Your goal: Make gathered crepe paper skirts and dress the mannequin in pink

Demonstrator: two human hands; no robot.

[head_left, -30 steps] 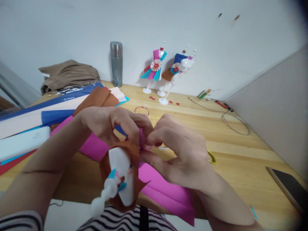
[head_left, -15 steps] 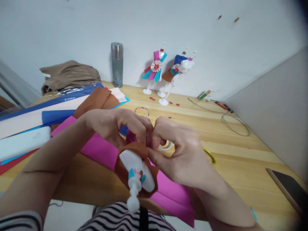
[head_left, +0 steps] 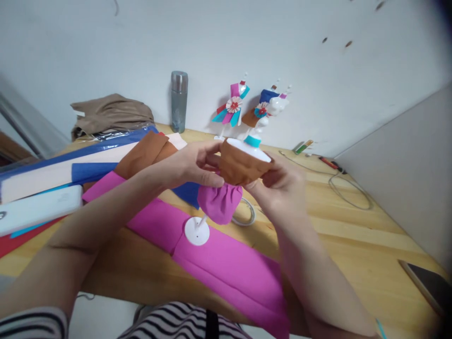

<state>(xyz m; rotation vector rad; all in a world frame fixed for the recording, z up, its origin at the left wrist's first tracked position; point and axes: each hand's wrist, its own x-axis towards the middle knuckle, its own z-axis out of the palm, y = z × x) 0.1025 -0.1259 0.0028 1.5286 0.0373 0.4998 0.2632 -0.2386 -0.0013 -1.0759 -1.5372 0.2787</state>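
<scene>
Between my hands is a miniature dress form, tilted with its neck toward the wall and its round white base [head_left: 197, 231] toward me. Brown fabric [head_left: 242, 164] wraps its upper body, gathered pink fabric [head_left: 221, 202] puffs out below, and a turquoise band [head_left: 253, 141] circles the neck. My left hand [head_left: 199, 162] grips the brown part from the left, thumb at its lower edge. From the right, my right hand [head_left: 282, 183] closes on the same part. A folded pink sheet [head_left: 233, 263] lies under the form's base; whether they touch I cannot tell.
Dressed miniature forms [head_left: 233, 106] stand by the wall, near a steel flask [head_left: 179, 103]. Coloured sheets [head_left: 95, 172], brown cloth [head_left: 116, 113] and a white device [head_left: 42, 207] lie left. Behind the form is a tape roll [head_left: 249, 212]. A cable [head_left: 332, 183] and phone [head_left: 427, 282] are right.
The dress form has swung over: its neck pointed toward me and now points toward the wall, showing the pink skirt and base. My hands have moved from behind it to its two sides.
</scene>
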